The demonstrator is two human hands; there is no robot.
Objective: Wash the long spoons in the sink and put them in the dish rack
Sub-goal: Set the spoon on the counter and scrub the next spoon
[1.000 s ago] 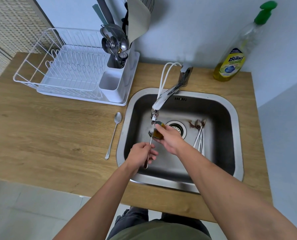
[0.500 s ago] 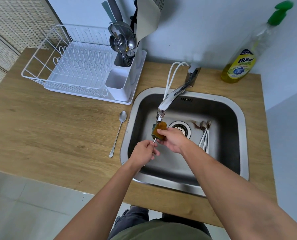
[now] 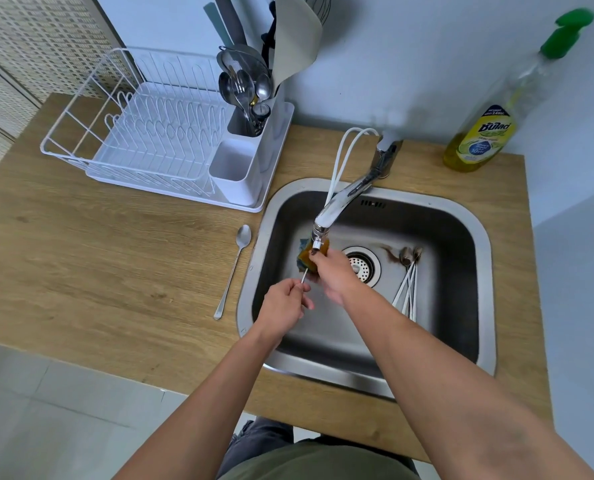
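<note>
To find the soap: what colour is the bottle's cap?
Green; the cap tops the soap bottle in the head view.

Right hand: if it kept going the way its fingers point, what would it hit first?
The right hand already grips the sponge; just beyond that sits the faucet spout tip, probably first, though depth is unclear.

long spoons [image 3: 406,289] in sink – about three | held spoon [image 3: 304,276] – one | counter spoon [image 3: 235,268] – one
</note>
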